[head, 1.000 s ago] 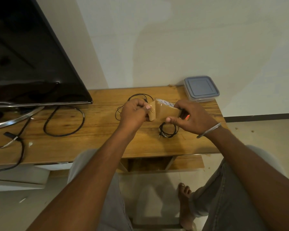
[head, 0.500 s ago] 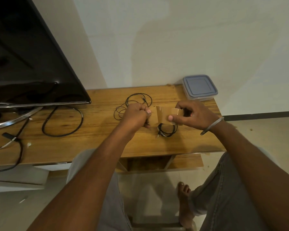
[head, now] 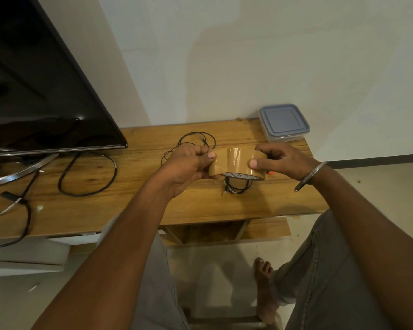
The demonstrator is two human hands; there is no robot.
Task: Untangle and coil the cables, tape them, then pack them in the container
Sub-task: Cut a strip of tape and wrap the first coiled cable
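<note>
Right hand [head: 281,160] gripped tape roll [head: 246,163], left hand [head: 188,163] pinched its free end, just above coiled cable [head: 237,188] on table [head: 141,186]. A short, taut strip looked best, no folding. Lidded container [head: 284,122] sat behind.

Wall [head: 248,55]: plain, off-white, faintly patchy.
Skirting [head: 379,160]: dark strip at the wall's foot, right.
Floor [head: 386,186]: pale, smooth.
Tabletop [head: 129,201]: warm-toned wooden planks, set against the wall, with a lower wooden shelf [head: 270,231] beneath.
Television [head: 34,91]: large black screen, left, on a curved metal stand [head: 22,171].
Light: dim, warm.
</note>
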